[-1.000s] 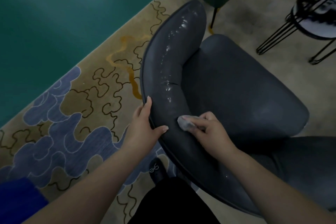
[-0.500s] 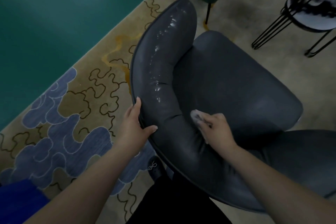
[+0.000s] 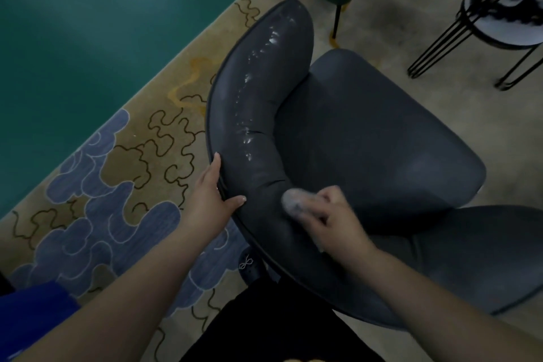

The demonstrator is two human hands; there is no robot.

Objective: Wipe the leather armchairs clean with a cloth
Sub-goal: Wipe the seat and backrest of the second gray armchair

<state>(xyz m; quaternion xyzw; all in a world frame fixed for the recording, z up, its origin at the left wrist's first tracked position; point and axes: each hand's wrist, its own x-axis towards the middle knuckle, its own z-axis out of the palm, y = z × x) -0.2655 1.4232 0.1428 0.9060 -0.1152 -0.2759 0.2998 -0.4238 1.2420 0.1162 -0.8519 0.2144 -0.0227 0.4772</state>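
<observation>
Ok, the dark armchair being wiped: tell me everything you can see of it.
The armchair is dark grey, leather-looking, with a curved padded backrest and a broad smooth seat. Wet streaks glisten along the backrest's top. It stands on a patterned rug. The left hand rests on the backrest's outer edge, thumb on top. The right hand holds a pale cloth against the backrest's inner side, blurred. Its legs are hidden.
</observation>
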